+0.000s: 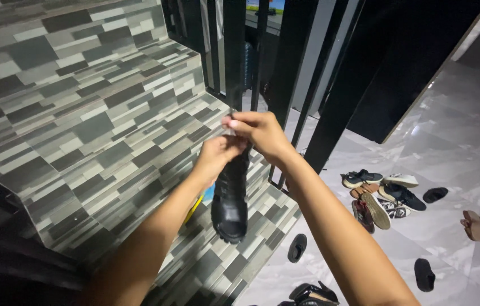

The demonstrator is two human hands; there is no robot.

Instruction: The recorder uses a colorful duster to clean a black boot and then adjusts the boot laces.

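A black lace-up boot (pixel 230 198) hangs toe-down in front of me, above the tiled stairs (pixel 81 113). My left hand (pixel 217 153) grips the top of the boot's shaft. My right hand (pixel 259 131) pinches at the boot's upper edge, just above the left hand, fingers closed around something small and pale that I cannot make out. Both forearms reach up from the bottom of the view. A yellow and blue object (pixel 200 201) shows partly behind the boot.
Black vertical railing bars (pixel 234 51) stand right behind my hands. Several shoes and sandals (pixel 384 195) lie scattered on the glossy white floor (pixel 455 130) at right. A black slipper (pixel 297 247) lies at the foot of the stairs, another black sandal (pixel 424 274) further right.
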